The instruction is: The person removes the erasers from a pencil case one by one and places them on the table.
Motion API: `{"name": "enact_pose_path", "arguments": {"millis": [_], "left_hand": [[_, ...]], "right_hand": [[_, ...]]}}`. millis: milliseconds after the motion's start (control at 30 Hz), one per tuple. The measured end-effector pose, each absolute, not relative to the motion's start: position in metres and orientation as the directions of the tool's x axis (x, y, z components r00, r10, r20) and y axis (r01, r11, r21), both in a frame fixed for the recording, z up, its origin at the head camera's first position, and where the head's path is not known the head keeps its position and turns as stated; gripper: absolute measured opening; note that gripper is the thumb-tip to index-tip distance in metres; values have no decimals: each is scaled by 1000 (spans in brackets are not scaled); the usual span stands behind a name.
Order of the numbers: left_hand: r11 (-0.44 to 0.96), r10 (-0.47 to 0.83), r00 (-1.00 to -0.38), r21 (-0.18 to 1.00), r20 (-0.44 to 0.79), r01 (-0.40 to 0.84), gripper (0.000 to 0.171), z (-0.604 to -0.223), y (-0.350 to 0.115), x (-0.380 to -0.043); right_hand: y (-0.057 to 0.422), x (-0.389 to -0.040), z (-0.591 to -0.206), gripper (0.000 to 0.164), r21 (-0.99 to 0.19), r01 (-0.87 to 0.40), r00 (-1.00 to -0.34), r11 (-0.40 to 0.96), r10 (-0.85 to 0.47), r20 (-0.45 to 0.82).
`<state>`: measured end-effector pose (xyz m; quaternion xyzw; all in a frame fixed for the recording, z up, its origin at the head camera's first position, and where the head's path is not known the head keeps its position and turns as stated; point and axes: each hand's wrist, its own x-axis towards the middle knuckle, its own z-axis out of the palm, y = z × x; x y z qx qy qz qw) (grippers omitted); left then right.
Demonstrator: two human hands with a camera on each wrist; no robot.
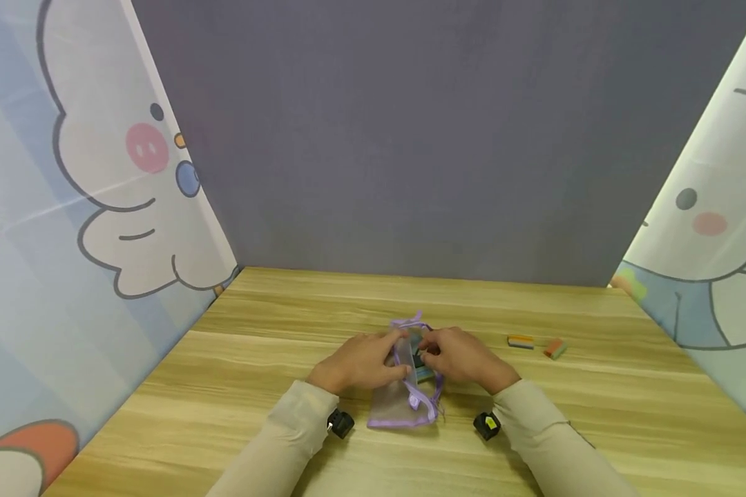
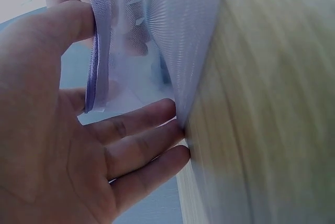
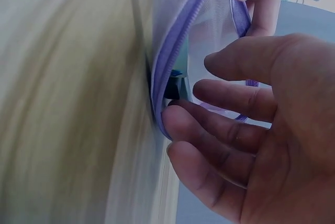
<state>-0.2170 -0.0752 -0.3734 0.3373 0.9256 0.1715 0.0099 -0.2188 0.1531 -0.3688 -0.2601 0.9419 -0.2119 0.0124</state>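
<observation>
A mesh zip bag (image 1: 393, 406) with purple trim lies on the wooden table, its mouth spread toward the right. My left hand (image 1: 363, 362) holds one edge of that mouth, thumb and forefinger hooked over the purple zipper (image 2: 100, 41). Its other fingers lie along the outside of the mesh, close to the tabletop. At the mouth, my right hand (image 1: 463, 355) has its fingers loosely bent, fingertips by the zipper's lower side. The thumb stands apart from them, with nothing seen between. Inside the bag sits a dark and teal item (image 3: 175, 85), partly hidden by mesh and fingers.
To the right, an orange and grey small block (image 1: 521, 342) lies near a reddish-brown and green one (image 1: 555, 348). A thin dark object (image 1: 581, 435) shows beside the right sleeve. A grey panel (image 1: 398, 138) rises behind the table, with printed cloths at both sides.
</observation>
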Motion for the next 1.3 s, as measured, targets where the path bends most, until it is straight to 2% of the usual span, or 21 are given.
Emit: {"name": "enact_pose_path", "arguments": {"millis": [200, 333, 500, 667, 933, 1200, 1300], "left_hand": [[723, 633, -768, 282, 97, 631, 66, -373, -76, -217], [741, 609, -787, 287, 94, 607, 68, -375, -81, -213], [754, 585, -805, 299, 98, 584, 71, -381, -87, -211], [747, 601, -791, 272, 114, 607, 70, -383, -85, -213], [727, 635, -762, 236, 125, 645, 64, -383, -80, -217], [714, 654, -746, 223, 123, 663, 56, -382, -76, -218], [705, 665, -736, 223, 123, 674, 58, -382, -76, -219]], "right_hand": [[153, -219, -368, 21, -400, -512, -848, 760, -522, 92], [148, -221, -364, 16, -403, -539, -828, 740, -553, 91], [144, -225, -362, 15, -396, -556, -807, 730, -588, 49], [147, -224, -362, 13, -400, -568, -788, 719, -616, 13], [156, -220, -362, 23, -438, -603, -744, 667, -668, 8], [161, -215, -367, 32, -480, -595, -717, 644, -695, -44], [162, -212, -369, 38, -512, -570, -718, 643, -692, -69]]}}
